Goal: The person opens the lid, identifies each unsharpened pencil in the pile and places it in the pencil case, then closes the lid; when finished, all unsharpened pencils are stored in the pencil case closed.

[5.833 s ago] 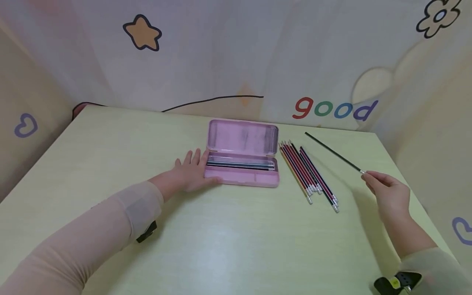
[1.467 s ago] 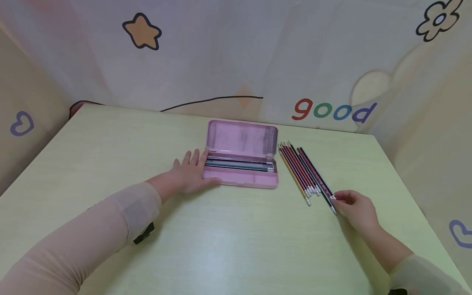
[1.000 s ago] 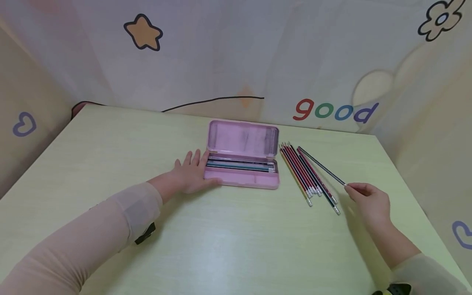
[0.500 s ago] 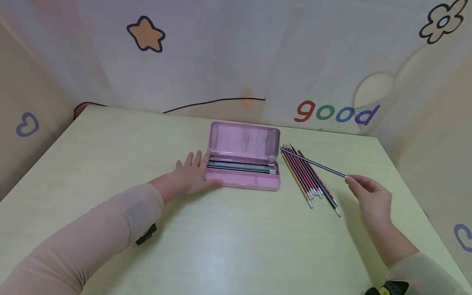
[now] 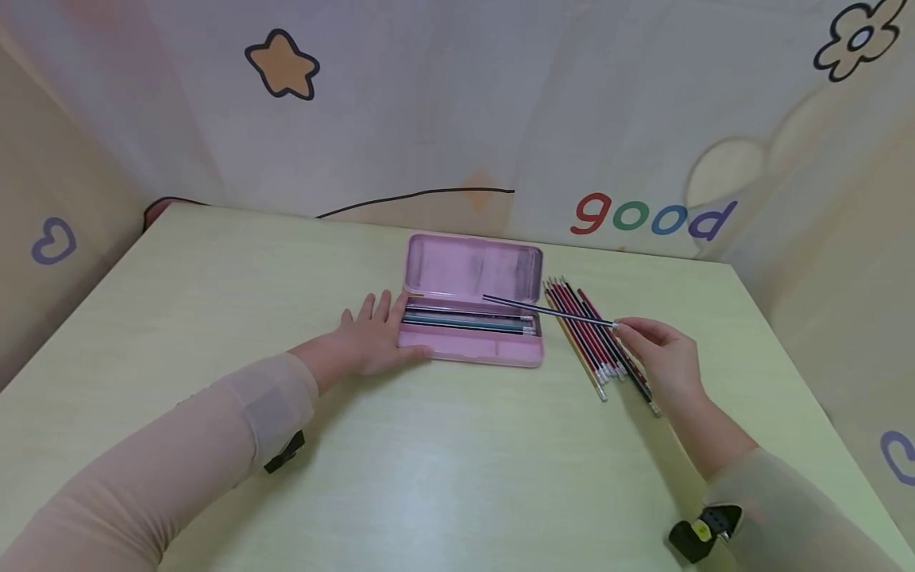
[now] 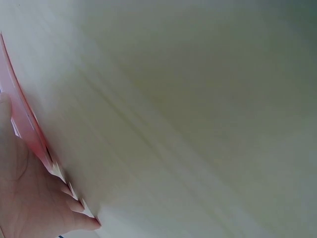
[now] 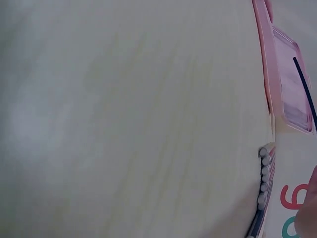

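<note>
a pencil (image 5: 546,311) is pinched at its end by the right hand (image 5: 661,357), tip over the open case (image 5: 468,318), which is steadied by the flat left hand (image 5: 372,338).

My right hand (image 7: 308,213) cut off at the frame edge, held pencil (image 7: 303,84) partly out of view, pencils in the case (image 5: 468,320) too small to count

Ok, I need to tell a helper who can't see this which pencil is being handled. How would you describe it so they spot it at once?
Start at the open pink pencil case in the middle of the pale green table. Just to its right lies a row of pencils. The one you want is the dark pencil pinched in the right hand: alone off the table, its tip over the case.
</note>
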`<state>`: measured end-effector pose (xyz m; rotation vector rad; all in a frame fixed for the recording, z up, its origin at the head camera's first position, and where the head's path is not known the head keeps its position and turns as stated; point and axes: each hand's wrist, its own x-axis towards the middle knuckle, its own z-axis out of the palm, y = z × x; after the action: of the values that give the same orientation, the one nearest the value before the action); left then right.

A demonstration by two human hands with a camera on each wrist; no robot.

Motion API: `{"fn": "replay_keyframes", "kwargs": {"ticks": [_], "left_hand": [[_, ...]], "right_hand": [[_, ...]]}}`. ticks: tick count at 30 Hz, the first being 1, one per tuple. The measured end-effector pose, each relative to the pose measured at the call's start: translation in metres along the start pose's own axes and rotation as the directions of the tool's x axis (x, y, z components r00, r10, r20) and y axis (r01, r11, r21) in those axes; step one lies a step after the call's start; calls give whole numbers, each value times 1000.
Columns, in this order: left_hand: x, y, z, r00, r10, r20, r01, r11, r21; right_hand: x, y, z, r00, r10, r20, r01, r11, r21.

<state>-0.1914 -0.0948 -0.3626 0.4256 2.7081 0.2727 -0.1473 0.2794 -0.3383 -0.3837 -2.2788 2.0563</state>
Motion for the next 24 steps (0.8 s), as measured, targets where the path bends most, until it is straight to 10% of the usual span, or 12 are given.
{"fn": "replay_keyframes", "kwargs": {"ticks": [6, 24], "left_hand": [[-1, 1, -1, 1000, 3, 6, -3, 1000, -4], [-2, 1, -2, 1000, -8, 11, 8, 1000, -2]], "right_hand": [[9, -4, 25, 1000, 21, -5, -21, 968, -252], [30, -5, 75, 997, 14, 73, 13, 931, -364]]}}
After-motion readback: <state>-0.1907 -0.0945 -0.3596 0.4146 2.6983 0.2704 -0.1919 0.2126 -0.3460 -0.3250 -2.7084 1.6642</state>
